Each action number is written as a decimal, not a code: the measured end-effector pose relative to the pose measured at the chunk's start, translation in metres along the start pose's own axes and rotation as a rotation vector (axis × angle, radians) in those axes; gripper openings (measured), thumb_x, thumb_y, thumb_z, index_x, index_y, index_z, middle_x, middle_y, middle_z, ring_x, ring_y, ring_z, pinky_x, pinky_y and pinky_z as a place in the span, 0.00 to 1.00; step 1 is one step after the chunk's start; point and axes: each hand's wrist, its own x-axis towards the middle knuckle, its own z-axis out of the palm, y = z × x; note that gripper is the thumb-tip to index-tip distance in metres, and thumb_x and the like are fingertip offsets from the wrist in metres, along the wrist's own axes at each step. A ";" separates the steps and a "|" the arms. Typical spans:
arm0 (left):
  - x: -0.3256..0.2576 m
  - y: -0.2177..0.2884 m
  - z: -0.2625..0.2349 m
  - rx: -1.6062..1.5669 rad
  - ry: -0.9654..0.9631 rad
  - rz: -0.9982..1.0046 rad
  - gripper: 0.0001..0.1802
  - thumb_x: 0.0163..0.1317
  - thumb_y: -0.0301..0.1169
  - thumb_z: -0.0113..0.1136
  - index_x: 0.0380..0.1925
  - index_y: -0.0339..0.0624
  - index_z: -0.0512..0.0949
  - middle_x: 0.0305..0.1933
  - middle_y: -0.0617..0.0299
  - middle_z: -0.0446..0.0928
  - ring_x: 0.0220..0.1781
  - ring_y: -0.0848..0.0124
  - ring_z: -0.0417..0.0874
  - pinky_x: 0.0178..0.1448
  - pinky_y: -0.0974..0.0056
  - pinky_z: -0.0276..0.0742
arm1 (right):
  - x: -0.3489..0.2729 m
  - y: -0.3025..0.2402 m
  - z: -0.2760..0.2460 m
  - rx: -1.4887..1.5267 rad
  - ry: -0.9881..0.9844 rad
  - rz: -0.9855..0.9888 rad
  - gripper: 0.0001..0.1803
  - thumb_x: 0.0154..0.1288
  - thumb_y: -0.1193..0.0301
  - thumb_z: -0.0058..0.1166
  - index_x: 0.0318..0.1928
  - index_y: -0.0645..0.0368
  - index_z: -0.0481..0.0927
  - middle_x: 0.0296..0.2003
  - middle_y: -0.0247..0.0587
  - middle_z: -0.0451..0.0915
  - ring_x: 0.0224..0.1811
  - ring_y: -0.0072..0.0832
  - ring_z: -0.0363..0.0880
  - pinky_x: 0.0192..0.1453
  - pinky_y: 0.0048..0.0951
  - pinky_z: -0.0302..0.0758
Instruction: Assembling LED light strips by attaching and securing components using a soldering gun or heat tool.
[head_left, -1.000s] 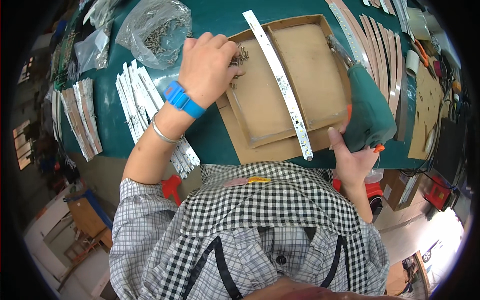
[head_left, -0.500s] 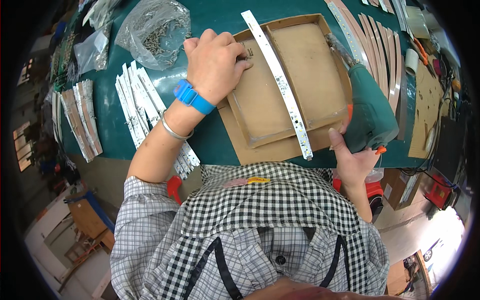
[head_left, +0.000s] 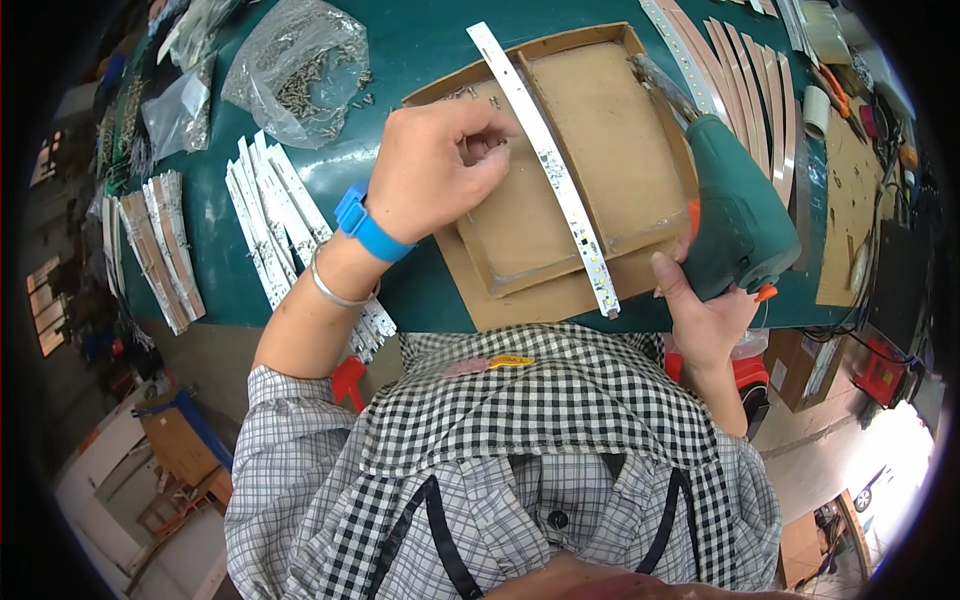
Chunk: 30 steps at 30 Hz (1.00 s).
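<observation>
My left hand (head_left: 435, 160) is closed in a pinch over the left half of a shallow cardboard tray (head_left: 610, 245), its fingertips close to a white LED circuit strip (head_left: 550, 165). Whatever may be between those fingers is too small or hidden to make out. The strip lies slantwise across the tray, both ends reaching past its rims. Several small screws (head_left: 494, 102) lie in the tray beyond my hand. My right hand (head_left: 710, 320) is wrapped round a green power drill (head_left: 740, 205) at the tray's right side, the tool's worn metal front end pointing away from me.
A clear plastic bag (head_left: 300, 75) of screws stands at the back left. White strips (head_left: 275, 215) are piled left of the tray, with another bundle (head_left: 160, 240) farther left. More strips (head_left: 750, 95) fan out at the back right. Pliers (head_left: 840, 95) lie at the far right.
My left hand has moved right and toward me, from the tray's far-left corner to beside the strip, its fingers curled together. The right hand stays on the drill.
</observation>
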 end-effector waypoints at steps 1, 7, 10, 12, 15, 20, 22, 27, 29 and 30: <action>0.000 0.002 -0.004 -0.066 -0.029 0.025 0.05 0.55 0.23 0.68 0.33 0.38 0.84 0.33 0.62 0.84 0.34 0.74 0.84 0.37 0.71 0.77 | 0.001 -0.003 0.001 0.019 0.005 -0.001 0.13 0.55 0.86 0.66 0.41 0.65 0.79 0.31 0.31 0.78 0.32 0.18 0.75 0.37 0.21 0.73; -0.014 0.022 0.001 -0.910 -0.145 -0.289 0.08 0.58 0.21 0.70 0.36 0.31 0.82 0.35 0.53 0.85 0.32 0.65 0.87 0.41 0.65 0.85 | 0.012 -0.020 0.016 0.042 -0.070 -0.029 0.11 0.54 0.83 0.68 0.36 0.61 0.80 0.29 0.27 0.80 0.29 0.17 0.77 0.37 0.21 0.75; -0.022 0.032 0.006 -1.080 -0.173 -0.361 0.10 0.57 0.21 0.71 0.36 0.29 0.80 0.34 0.47 0.84 0.33 0.61 0.88 0.42 0.61 0.87 | 0.015 -0.021 0.028 0.190 -0.092 -0.072 0.10 0.55 0.82 0.68 0.37 0.61 0.81 0.30 0.28 0.82 0.32 0.17 0.80 0.39 0.20 0.76; -0.027 0.036 0.011 -1.131 -0.180 -0.370 0.11 0.56 0.21 0.71 0.36 0.28 0.79 0.34 0.46 0.84 0.34 0.61 0.88 0.42 0.62 0.87 | 0.016 -0.017 0.032 0.158 -0.144 -0.133 0.12 0.57 0.82 0.67 0.41 0.62 0.80 0.34 0.31 0.82 0.34 0.19 0.80 0.42 0.21 0.77; -0.032 0.044 0.014 -1.103 -0.184 -0.378 0.09 0.55 0.18 0.71 0.34 0.29 0.79 0.34 0.48 0.84 0.35 0.62 0.88 0.43 0.63 0.87 | 0.018 -0.017 0.032 0.120 -0.265 -0.160 0.12 0.63 0.82 0.62 0.47 0.63 0.77 0.39 0.33 0.81 0.38 0.20 0.78 0.46 0.24 0.76; -0.035 0.046 0.020 -0.993 -0.169 -0.245 0.09 0.55 0.16 0.71 0.34 0.30 0.81 0.38 0.53 0.84 0.40 0.68 0.88 0.47 0.66 0.86 | 0.018 -0.010 0.030 0.037 -0.312 -0.179 0.11 0.65 0.79 0.61 0.47 0.64 0.78 0.40 0.34 0.81 0.43 0.21 0.79 0.51 0.25 0.76; -0.035 0.052 0.020 -0.886 -0.149 -0.214 0.10 0.53 0.14 0.71 0.32 0.30 0.79 0.35 0.51 0.84 0.38 0.65 0.88 0.46 0.65 0.86 | 0.019 -0.009 0.030 0.008 -0.321 -0.179 0.11 0.65 0.79 0.61 0.47 0.64 0.78 0.40 0.34 0.81 0.44 0.22 0.79 0.52 0.26 0.76; -0.037 0.048 0.023 -0.810 -0.114 -0.110 0.09 0.53 0.15 0.71 0.32 0.30 0.81 0.37 0.52 0.85 0.38 0.68 0.87 0.46 0.66 0.84 | 0.021 -0.008 0.043 0.211 -0.153 -0.162 0.09 0.59 0.80 0.67 0.40 0.63 0.82 0.35 0.35 0.85 0.37 0.21 0.83 0.42 0.23 0.79; -0.037 0.048 0.022 -0.796 -0.103 -0.115 0.08 0.53 0.15 0.71 0.33 0.30 0.82 0.37 0.52 0.85 0.38 0.69 0.86 0.45 0.67 0.84 | 0.023 -0.015 0.041 0.215 -0.180 -0.114 0.09 0.60 0.80 0.66 0.40 0.63 0.82 0.35 0.34 0.84 0.37 0.21 0.82 0.43 0.23 0.78; -0.037 0.048 0.021 -0.790 -0.102 -0.124 0.08 0.53 0.15 0.71 0.33 0.30 0.82 0.37 0.53 0.85 0.38 0.70 0.86 0.45 0.67 0.84 | 0.023 -0.018 0.041 0.220 -0.195 -0.090 0.08 0.60 0.81 0.66 0.40 0.63 0.81 0.35 0.34 0.84 0.37 0.21 0.82 0.44 0.23 0.78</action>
